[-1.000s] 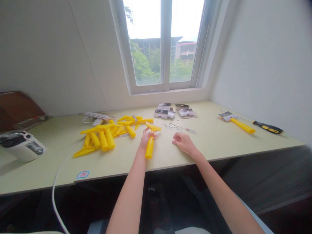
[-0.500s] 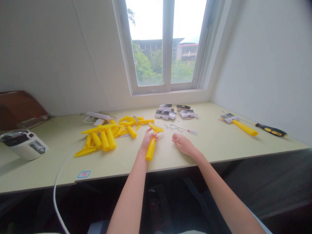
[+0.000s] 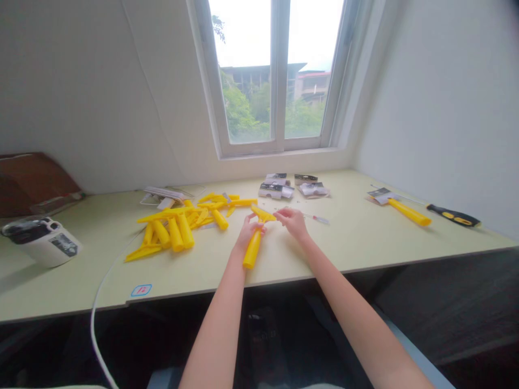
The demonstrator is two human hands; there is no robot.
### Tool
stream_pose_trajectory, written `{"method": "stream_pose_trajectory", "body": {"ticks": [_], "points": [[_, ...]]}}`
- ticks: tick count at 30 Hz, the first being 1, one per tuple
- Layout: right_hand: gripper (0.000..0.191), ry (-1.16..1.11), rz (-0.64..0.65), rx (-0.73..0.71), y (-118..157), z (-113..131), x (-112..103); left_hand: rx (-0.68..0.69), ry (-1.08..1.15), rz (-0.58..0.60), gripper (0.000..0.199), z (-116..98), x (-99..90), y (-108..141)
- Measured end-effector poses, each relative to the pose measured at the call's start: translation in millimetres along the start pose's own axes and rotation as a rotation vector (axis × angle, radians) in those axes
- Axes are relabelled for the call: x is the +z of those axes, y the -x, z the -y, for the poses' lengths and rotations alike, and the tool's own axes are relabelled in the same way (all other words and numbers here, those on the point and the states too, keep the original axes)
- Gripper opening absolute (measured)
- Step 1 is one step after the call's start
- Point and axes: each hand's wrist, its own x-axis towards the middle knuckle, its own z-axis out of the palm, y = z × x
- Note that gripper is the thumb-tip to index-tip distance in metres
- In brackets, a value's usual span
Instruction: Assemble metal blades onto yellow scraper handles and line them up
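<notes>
My left hand (image 3: 244,233) is wrapped round the neck of a yellow plastic scraper (image 3: 252,251); its handle points toward me and its wide head faces away. My right hand (image 3: 292,222) is closed in a pinch beside the right end of the head. Whatever its fingertips hold, if anything, is too small to make out, and I cannot tell whether they touch the head. Behind the right hand lie small metal pieces, partly hidden, and a small screwdriver (image 3: 320,219) with a clear handle.
Left of my hands is a pile of yellow scraper parts (image 3: 175,232). Packets with printed cards (image 3: 275,189) lie at the back. A yellow-handled scraper (image 3: 409,212) and a black-and-yellow screwdriver (image 3: 454,215) are at the right. A white mug (image 3: 46,243) stands far left.
My right hand has moved left and away from me, from the bare tabletop to the scraper's head. The scraper has shifted slightly right in my left hand.
</notes>
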Motion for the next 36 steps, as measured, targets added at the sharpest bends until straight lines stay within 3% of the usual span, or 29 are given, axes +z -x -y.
{"method": "stream_pose_trajectory", "body": {"ticks": [7,15,23,36], "points": [[0.021,-0.051,0.018,0.008,0,-5,0,-0.004,-0.042,0.026,0.055,0,0.8,1],[0.011,0.044,0.059,-0.109,1,-4,3,-0.013,-0.072,0.053,0.055,-2,3.1,6],[0.011,0.141,0.069,-0.131,-4,-14,4,-0.027,-0.04,0.054,0.057,-4,5.5,7],[0.017,-0.105,0.113,0.083,0,-9,1,-0.024,-0.016,0.092,0.058,-3,5.0,9]]}}
